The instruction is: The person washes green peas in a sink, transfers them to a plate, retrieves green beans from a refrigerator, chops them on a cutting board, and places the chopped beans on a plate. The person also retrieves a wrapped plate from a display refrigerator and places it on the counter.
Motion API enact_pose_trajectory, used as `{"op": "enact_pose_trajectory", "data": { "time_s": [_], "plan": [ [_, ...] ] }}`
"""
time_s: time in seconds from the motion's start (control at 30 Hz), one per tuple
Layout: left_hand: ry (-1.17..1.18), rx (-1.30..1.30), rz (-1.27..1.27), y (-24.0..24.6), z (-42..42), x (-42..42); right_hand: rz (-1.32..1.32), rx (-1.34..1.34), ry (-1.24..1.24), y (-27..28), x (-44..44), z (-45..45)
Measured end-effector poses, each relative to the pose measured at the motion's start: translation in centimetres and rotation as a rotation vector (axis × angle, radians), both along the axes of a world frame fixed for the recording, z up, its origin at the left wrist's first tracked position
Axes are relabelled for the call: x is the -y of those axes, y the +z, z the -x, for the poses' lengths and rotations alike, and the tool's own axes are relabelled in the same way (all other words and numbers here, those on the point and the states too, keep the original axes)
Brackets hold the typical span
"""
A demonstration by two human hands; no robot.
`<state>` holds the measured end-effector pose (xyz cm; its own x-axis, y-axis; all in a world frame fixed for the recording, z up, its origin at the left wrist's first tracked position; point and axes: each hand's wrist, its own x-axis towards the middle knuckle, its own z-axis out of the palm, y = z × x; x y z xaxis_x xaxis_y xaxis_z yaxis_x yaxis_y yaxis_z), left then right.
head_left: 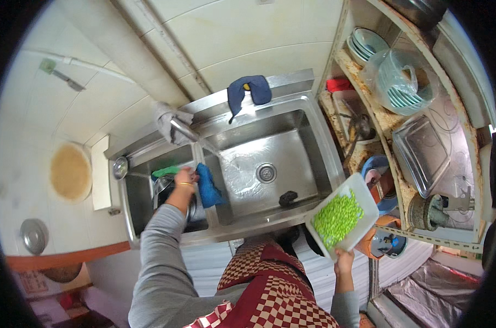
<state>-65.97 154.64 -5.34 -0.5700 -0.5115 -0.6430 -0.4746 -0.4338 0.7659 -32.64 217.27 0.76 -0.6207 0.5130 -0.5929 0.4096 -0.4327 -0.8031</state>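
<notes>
My right hand (pixel 344 262) grips the near edge of a white rectangular tray (pixel 368 213), which carries a layer of bright green beans or peas (pixel 339 217). The tray is tilted beside the sink's right front corner. Over the left basin of a stainless steel double sink (pixel 268 217), my left hand (pixel 186 176) is curled above dark and metal vessels; whether it grips something is unclear. A blue cloth (pixel 209 186) drapes the divider by that hand, and a green item (pixel 166 171) lies beyond it. Water runs from the faucet (pixel 184 130) into the right basin.
A dark scrubber or rag (pixel 288 198) lies in the right basin. A grey cloth (pixel 164 119) wraps the faucet, and a dark blue cloth (pixel 261 89) hangs on the backsplash. Rusty shelves (pixel 368 96) at right hold bowls (pixel 368 43), a metal tray (pixel 422 153) and a blue basin (pixel 368 168).
</notes>
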Motion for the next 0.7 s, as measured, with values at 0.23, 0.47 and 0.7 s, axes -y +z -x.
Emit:
{"op": "enact_pose_trajectory", "data": {
  "time_s": [0.23, 0.47, 0.7],
  "plan": [
    [-0.318, -0.164, 0.269, -1.6, 19.7, 12.9, -0.123, 0.428, -0.209, 5.7, 4.8, -9.3],
    [-0.337, -0.194, 0.868, -3.9, 16.2, 1.0, 0.091, 0.293, -0.361, 2.3, 5.7, -16.6],
    [-0.663, -0.338, 1.386, -8.6, -10.2, -21.3, -0.015, 0.300, -0.524, -1.9, 5.7, -20.5]
  ]
}}
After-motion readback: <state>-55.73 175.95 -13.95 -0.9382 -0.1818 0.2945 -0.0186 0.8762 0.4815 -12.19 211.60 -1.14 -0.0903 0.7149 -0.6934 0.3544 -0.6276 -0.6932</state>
